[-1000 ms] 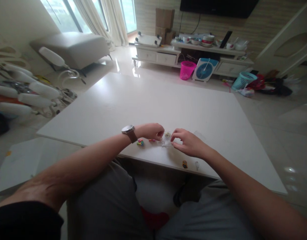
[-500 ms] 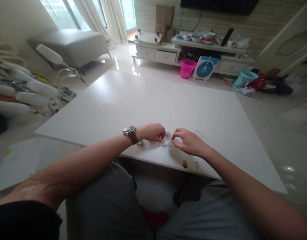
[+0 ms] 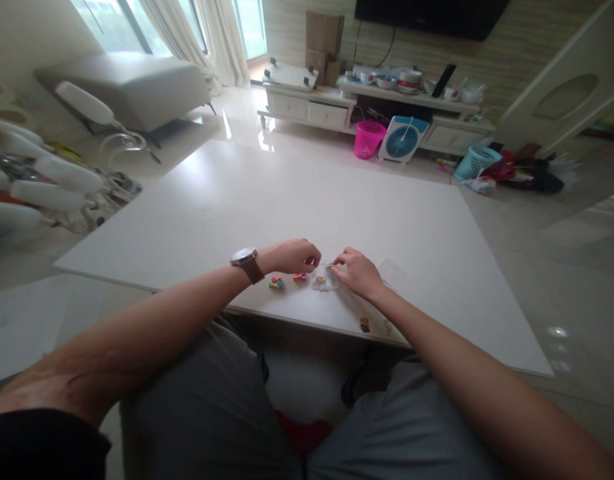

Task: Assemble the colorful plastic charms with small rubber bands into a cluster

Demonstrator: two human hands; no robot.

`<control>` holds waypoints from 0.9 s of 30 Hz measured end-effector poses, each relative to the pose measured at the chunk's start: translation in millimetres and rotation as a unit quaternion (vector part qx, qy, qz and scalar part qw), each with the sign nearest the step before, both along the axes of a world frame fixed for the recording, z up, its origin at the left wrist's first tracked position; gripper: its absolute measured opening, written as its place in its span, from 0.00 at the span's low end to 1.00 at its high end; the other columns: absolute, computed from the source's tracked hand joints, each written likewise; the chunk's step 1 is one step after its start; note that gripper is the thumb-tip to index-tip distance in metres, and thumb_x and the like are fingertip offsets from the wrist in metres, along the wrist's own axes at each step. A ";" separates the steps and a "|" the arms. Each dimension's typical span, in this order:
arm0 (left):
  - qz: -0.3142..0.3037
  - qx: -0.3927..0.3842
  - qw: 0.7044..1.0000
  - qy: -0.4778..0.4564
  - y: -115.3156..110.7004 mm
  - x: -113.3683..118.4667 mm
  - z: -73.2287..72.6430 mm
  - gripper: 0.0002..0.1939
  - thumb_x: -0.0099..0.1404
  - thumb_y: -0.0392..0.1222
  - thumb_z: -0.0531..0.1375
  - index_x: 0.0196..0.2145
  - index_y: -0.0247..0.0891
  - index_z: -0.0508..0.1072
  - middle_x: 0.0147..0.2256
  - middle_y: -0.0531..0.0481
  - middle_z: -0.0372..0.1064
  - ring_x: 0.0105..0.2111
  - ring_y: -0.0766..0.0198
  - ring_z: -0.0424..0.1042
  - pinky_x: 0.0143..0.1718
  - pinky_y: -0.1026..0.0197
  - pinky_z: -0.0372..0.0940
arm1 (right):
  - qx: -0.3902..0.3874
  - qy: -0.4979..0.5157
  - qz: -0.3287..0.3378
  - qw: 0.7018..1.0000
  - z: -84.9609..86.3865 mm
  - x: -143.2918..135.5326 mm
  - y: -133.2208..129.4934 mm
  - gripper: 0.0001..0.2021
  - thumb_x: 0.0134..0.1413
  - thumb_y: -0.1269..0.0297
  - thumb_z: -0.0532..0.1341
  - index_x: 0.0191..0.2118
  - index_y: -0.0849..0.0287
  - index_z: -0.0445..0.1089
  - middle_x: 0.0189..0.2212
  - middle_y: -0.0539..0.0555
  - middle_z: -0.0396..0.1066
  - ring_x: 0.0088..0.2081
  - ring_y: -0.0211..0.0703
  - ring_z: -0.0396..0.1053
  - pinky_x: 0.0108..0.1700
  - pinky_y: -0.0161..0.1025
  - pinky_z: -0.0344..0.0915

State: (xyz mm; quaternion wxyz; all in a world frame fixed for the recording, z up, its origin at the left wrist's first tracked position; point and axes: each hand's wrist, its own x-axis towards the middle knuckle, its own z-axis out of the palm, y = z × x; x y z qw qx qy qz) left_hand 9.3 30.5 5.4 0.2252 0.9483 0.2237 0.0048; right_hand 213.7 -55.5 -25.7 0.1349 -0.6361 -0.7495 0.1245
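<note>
A small clear plastic box (image 3: 324,288) with compartments lies near the table's front edge. My left hand (image 3: 297,255), with a watch (image 3: 244,255) on its wrist, is at the box's far left corner, fingers curled to a pinch. What it grips, if anything, is hidden. From the right, my right hand (image 3: 357,272) reaches into the box, thumb and fingers closed at some small gold-coloured pieces (image 3: 329,268). Left of the box lie a pink-orange cluster (image 3: 299,277) and a green-and-pink cluster (image 3: 275,283). A small yellow minion figure (image 3: 365,325) rests near the front edge.
A faint clear sheet or lid (image 3: 394,273) lies on the white table (image 3: 297,200) beyond my right forearm. A small pale item (image 3: 387,327) sits beside the minion figure. Past the table stand a pink basket (image 3: 369,139), a blue fan (image 3: 403,139) and a TV cabinet (image 3: 291,105).
My left hand has moved a little left, away from over the box, and the pink-orange cluster now shows. My right hand has come in to the gold-coloured pieces. The view has shifted slightly.
</note>
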 end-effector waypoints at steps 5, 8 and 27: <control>-0.004 -0.005 1.000 -0.003 -1.7 2.7 1.0 0.09 0.57 0.34 0.57 0.31 0.40 0.77 0.26 0.53 0.72 0.26 0.68 0.67 0.31 0.65 0.58 | -0.007 0.001 -0.001 1.000 -1.7 -6.3 5.9 0.07 0.58 0.62 0.61 0.35 0.57 0.76 0.37 0.53 0.69 0.38 0.39 0.67 0.39 0.35 0.61; -0.007 -0.005 1.000 -0.006 -1.8 3.0 1.6 0.09 0.57 0.34 0.57 0.32 0.39 0.77 0.26 0.53 0.72 0.26 0.68 0.67 0.31 0.66 0.58 | -0.008 -0.010 -0.003 1.000 -0.4 -10.1 8.5 0.08 0.58 0.64 0.60 0.32 0.58 0.76 0.36 0.53 0.68 0.37 0.39 0.66 0.37 0.35 0.60; 0.006 -0.030 0.999 -0.010 2.9 -1.7 4.1 0.09 0.58 0.33 0.57 0.32 0.38 0.78 0.25 0.54 0.71 0.24 0.70 0.65 0.29 0.66 0.56 | -0.026 0.154 0.064 0.986 0.5 -16.1 -2.5 0.04 0.52 0.70 0.63 0.33 0.60 0.76 0.34 0.51 0.66 0.35 0.37 0.65 0.41 0.35 0.61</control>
